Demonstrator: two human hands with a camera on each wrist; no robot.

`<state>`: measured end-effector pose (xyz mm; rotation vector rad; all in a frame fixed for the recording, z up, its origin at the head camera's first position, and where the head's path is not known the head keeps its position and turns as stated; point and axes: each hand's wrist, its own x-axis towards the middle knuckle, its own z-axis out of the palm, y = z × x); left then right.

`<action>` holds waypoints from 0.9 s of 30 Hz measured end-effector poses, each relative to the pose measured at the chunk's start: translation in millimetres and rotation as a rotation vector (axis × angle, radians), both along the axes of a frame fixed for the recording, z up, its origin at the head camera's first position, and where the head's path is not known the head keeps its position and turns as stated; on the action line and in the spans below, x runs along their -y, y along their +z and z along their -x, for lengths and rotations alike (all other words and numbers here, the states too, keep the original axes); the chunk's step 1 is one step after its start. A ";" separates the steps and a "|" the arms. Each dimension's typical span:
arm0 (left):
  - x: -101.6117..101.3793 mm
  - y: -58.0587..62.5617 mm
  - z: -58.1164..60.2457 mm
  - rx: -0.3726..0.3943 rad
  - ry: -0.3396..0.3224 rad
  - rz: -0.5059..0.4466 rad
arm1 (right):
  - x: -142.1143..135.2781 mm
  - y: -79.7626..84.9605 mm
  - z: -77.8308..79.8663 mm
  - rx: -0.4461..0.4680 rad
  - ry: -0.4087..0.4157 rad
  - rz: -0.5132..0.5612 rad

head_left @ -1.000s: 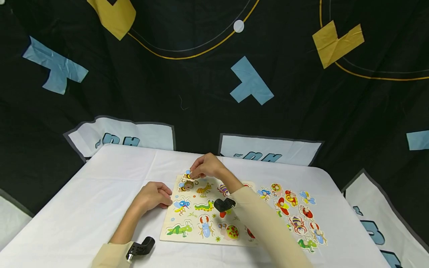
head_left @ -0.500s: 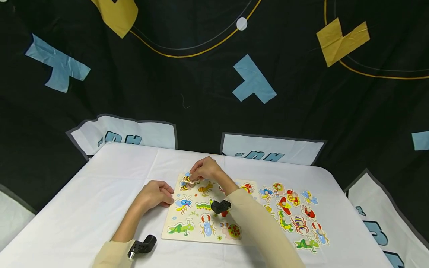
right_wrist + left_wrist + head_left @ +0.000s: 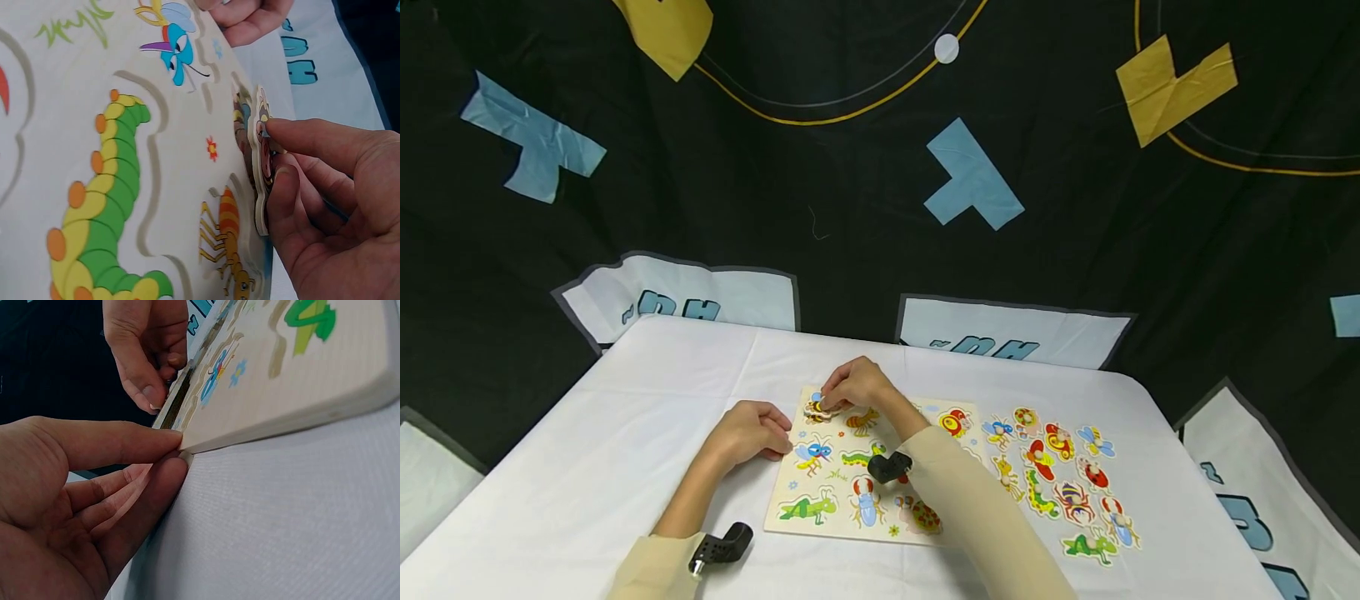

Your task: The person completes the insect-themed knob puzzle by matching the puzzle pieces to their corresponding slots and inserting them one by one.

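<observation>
My right hand (image 3: 859,383) pinches a wooden bee puzzle piece (image 3: 261,169) between thumb and fingers. In the right wrist view the piece stands close over the bee recess of the pale puzzle board (image 3: 838,530), near its far left corner. The fingers partly cover it. My left hand (image 3: 749,433) is at the board's left side. In the left wrist view its thumb and a fingertip (image 3: 172,467) meet at the board's edge, pinching it. Printed caterpillar (image 3: 106,200) and ant (image 3: 229,228) recesses lie near the right hand.
Several loose insect pieces lie right of the board, among them a spider (image 3: 1074,503), a grasshopper (image 3: 1090,546), a stag beetle (image 3: 1120,523) and a ladybug (image 3: 1093,473). A white cloth (image 3: 647,400) covers the table. A dark patterned curtain (image 3: 737,208) hangs behind.
My right hand has brought the bee piece from beyond the board's top edge down over the bee recess. The left hand keeps its place at the left edge. The head view has shifted slightly.
</observation>
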<state>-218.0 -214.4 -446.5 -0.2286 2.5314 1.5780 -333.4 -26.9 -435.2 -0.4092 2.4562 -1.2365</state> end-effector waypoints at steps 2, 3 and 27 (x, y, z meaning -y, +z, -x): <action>0.1 0.6 -0.2 -0.002 0.002 -0.003 | 0.4 -0.6 -0.8 0.000 0.006 -0.001; 0.2 0.8 -0.3 -0.003 0.002 -0.004 | 0.5 -0.7 -1.3 0.000 0.008 -0.003; 0.0 0.3 -0.6 -0.011 0.008 0.020 | 2.0 -1.0 -5.3 0.021 0.033 0.002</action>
